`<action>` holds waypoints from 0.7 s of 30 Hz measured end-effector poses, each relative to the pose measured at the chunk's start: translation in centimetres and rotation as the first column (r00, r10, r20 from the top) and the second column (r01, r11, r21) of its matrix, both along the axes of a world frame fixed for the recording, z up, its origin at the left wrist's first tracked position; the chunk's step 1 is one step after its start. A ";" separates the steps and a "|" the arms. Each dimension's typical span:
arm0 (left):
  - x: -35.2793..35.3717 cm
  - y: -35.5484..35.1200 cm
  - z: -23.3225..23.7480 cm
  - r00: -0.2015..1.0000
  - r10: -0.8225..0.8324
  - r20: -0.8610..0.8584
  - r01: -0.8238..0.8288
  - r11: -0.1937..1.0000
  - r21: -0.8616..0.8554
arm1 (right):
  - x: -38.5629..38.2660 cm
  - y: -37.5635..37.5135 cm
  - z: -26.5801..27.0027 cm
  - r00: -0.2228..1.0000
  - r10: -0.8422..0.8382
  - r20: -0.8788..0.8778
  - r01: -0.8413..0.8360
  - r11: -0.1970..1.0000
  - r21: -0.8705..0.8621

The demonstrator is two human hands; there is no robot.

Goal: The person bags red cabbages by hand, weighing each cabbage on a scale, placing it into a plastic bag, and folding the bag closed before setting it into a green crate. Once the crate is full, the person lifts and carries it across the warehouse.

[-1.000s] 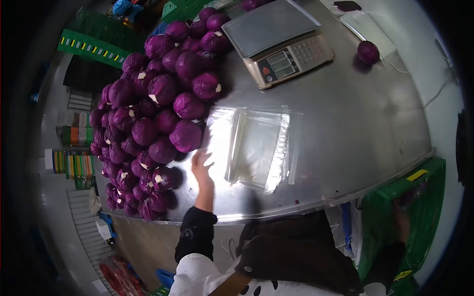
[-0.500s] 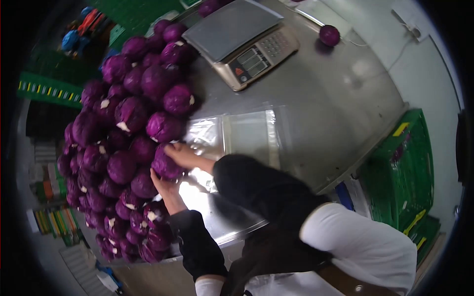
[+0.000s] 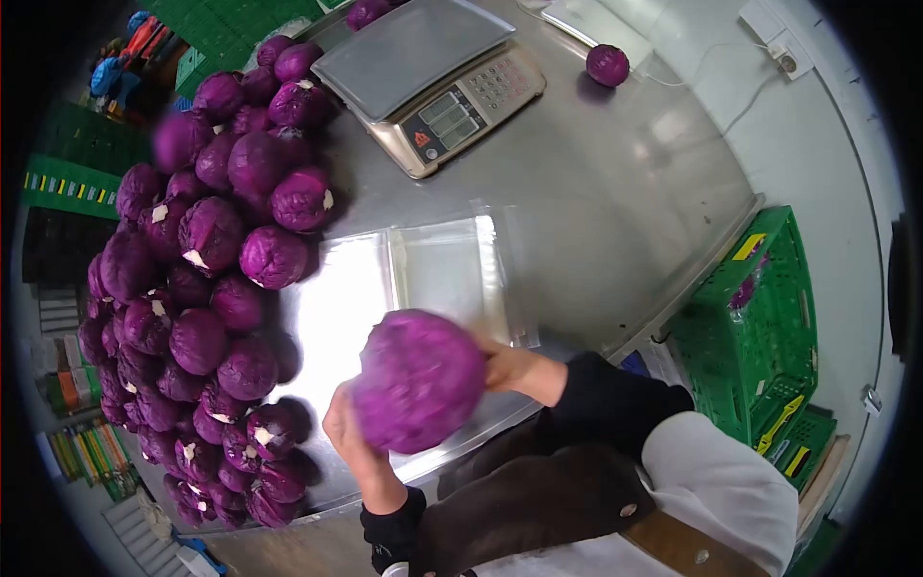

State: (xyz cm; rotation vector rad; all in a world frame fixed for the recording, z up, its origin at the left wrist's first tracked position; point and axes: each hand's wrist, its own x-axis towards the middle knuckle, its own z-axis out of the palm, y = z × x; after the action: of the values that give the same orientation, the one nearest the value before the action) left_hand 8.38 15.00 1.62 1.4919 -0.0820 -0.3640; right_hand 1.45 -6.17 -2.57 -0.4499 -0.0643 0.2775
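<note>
Between my two hands I hold a red cabbage [image 3: 419, 381], lifted above the table's front edge and slightly blurred. My left hand [image 3: 358, 440] grips its lower left side. On its right side is my right hand [image 3: 517, 369], with the fingertips partly hidden behind the cabbage. A large pile of red cabbages [image 3: 199, 340] covers the left of the metal table. Beyond the held cabbage, clear plastic bags [image 3: 444, 267] lie flat on the tabletop.
A weighing scale [image 3: 423, 72] stands at the back of the metal table [image 3: 615, 183]. One single cabbage [image 3: 608, 65] sits at the far right. A green crate [image 3: 745, 332] is beyond the table's right edge, and a wall socket [image 3: 786, 62] is behind.
Both hands have lifted the cabbage off the pile's right edge and brought it right and towards me. The whole view has shifted a little.
</note>
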 end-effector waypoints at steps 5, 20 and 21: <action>-0.6 -9.3 -3.9 0.992 -0.118 -0.045 0.126 0.912 0.391 | -12.9 -5.7 -7.5 0.879 -0.219 -0.422 0.333 0.917 0.217; -1.4 -13.1 -11.3 0.897 -0.340 0.283 0.050 0.714 0.698 | -16.8 -10.9 -4.7 0.879 -0.299 -0.372 0.338 0.940 0.041; -1.3 -13.1 -10.4 0.966 -0.241 0.098 0.138 0.793 0.593 | -15.3 -11.0 -3.7 0.889 -0.296 -0.348 0.317 0.948 0.002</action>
State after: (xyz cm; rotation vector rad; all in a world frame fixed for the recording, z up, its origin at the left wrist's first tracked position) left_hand 7.07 1.93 -8.75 2.1389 -0.2788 -0.4489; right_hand -13.87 -17.22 -6.27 -0.3412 0.3403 0.0380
